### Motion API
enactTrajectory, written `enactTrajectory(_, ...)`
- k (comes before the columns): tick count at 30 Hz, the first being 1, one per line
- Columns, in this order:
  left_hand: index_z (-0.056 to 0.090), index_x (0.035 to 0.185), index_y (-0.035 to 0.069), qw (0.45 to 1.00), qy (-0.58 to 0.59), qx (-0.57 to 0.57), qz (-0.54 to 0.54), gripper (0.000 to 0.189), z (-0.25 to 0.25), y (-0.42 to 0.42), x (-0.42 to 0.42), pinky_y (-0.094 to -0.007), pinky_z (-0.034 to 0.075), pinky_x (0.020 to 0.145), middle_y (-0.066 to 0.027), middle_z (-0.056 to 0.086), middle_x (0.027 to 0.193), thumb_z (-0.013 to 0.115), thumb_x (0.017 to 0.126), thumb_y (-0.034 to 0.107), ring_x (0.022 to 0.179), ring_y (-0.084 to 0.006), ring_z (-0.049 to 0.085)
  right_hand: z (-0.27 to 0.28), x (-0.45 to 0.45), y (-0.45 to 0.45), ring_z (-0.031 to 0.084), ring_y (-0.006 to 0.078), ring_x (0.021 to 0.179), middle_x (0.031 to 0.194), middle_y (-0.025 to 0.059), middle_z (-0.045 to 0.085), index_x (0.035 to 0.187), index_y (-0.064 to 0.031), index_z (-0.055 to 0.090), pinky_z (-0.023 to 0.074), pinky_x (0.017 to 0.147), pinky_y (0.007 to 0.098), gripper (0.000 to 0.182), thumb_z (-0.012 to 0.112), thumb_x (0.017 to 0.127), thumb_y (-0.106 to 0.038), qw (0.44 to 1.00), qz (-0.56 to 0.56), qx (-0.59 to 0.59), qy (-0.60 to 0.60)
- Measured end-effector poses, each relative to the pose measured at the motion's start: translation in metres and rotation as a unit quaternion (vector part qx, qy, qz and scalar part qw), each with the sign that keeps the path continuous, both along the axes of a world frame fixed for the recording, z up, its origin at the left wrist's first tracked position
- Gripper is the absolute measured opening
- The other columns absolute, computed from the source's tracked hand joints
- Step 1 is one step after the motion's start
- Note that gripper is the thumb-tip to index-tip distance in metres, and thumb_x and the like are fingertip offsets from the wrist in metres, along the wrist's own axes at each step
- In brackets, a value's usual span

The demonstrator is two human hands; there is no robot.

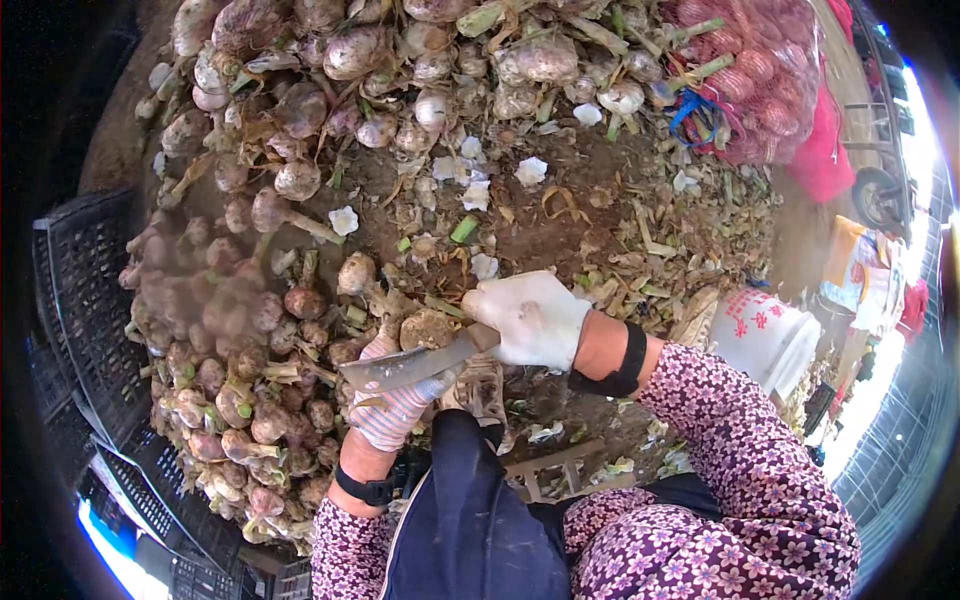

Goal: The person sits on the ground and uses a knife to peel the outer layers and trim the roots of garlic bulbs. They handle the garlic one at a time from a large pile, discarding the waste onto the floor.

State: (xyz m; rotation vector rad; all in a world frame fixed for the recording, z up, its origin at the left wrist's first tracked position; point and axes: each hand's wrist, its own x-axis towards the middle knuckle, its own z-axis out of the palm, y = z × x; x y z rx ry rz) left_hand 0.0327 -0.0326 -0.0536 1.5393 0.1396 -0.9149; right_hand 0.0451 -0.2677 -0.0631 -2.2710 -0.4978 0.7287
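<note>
My left hand (394, 405), in a striped knit glove, holds a garlic bulb (426, 330) with its root end facing up and right. In my right hand (529, 319), which wears a white glove, is the handle of a curved knife (412, 364). The blade points left, passing just below the bulb and over my left hand's fingers. From this angle I cannot tell whether the edge touches the bulb. Loose garlic bulbs (304, 303) lie just left of my left hand.
A large garlic heap (352, 52) spreads across the far side, another pile (255, 420) along the left. Black plastic crates (90, 300) stand at far left. Red mesh sacks (757, 82) of bulbs sit at upper right, a white bucket (765, 337) at right. Trimmed stalks (465, 229) litter the ground.
</note>
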Motion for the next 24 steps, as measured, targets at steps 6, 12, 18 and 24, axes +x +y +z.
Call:
enactTrajectory(6,0.063,0.119,0.001,0.994,-0.006,0.011,-0.107,0.064,0.048,-0.005,0.007,-0.0307,0.056,0.085,-0.0077,0.073,0.103,0.089,0.065,0.025,0.092,-0.0154,0.070,-0.053,-0.003,-0.076,0.068,0.0374,0.086,0.088,0.0174,0.069,0.095,-0.0068,0.061,0.0547,0.077,0.0471,0.022,0.068,0.086,-0.026,0.964,-0.208,-0.163,-0.036)
enactTrajectory(12,0.067,0.099,0.005,0.906,-0.263,0.149,-0.297,0.040,0.038,-0.026,0.017,-0.0410,0.054,0.076,-0.0140,0.066,0.099,0.084,0.066,0.021,0.087,-0.0343,0.066,0.010,0.004,-0.035,0.068,0.0406,0.090,0.091,0.0195,0.070,0.097,-0.0078,0.064,0.0537,0.079,0.0496,0.021,0.064,0.084,-0.025,0.980,-0.146,-0.019,0.136)
enactTrajectory(18,0.067,0.095,0.007,0.744,-0.478,0.234,-0.403,0.017,0.021,-0.018,0.004,-0.0445,0.054,0.071,-0.0123,0.063,0.096,0.066,0.079,0.011,0.083,-0.0294,0.064,0.013,0.012,-0.023,0.067,0.0426,0.091,0.092,0.0224,0.069,0.097,-0.0054,0.062,0.0519,0.080,0.0507,0.025,0.063,0.084,-0.027,0.975,0.012,-0.031,0.218)
enactTrajectory(24,0.055,0.138,0.006,0.634,-0.376,0.675,0.010,0.055,0.089,0.155,0.007,-0.0422,0.048,0.105,-0.0174,0.061,0.136,0.074,0.090,0.025,0.131,-0.0287,0.053,-0.009,0.003,-0.025,0.066,0.0389,0.088,0.087,0.0174,0.067,0.098,-0.0079,0.063,0.0521,0.079,0.0462,0.030,0.071,0.085,-0.034,0.984,-0.074,-0.070,0.145)
